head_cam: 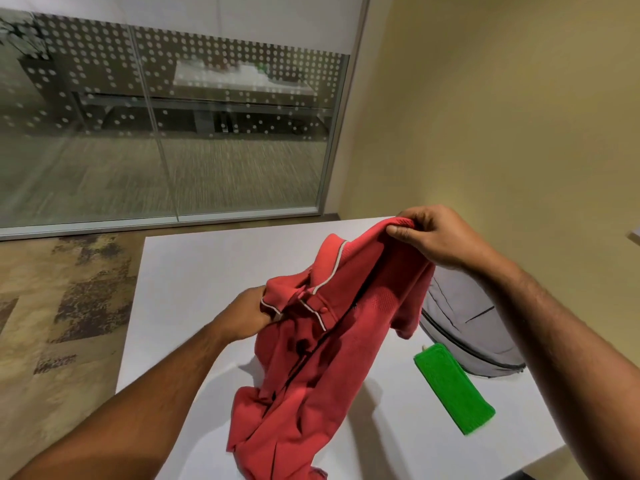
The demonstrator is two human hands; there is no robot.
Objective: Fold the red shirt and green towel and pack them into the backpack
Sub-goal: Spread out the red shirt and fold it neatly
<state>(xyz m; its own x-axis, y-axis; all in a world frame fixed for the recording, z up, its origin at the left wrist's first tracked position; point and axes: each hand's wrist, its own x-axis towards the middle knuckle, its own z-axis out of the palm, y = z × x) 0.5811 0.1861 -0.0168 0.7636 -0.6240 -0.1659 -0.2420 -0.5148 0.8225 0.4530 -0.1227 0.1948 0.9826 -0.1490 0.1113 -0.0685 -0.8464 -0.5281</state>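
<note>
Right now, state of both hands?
Left hand: closed, gripping the red shirt near the collar.
Right hand: closed, pinching the shirt's shoulder, raised.

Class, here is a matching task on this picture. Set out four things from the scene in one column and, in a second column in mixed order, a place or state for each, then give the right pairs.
Things:
1. red shirt
2. green towel
3. backpack
4. left hand

States:
A. folded, lying flat on the white table
B. grey, lying on the table behind the towel
C. held up unfolded by both hands
D. grips cloth near the collar

Pairs: 1-C, 2-A, 3-B, 4-D
</note>
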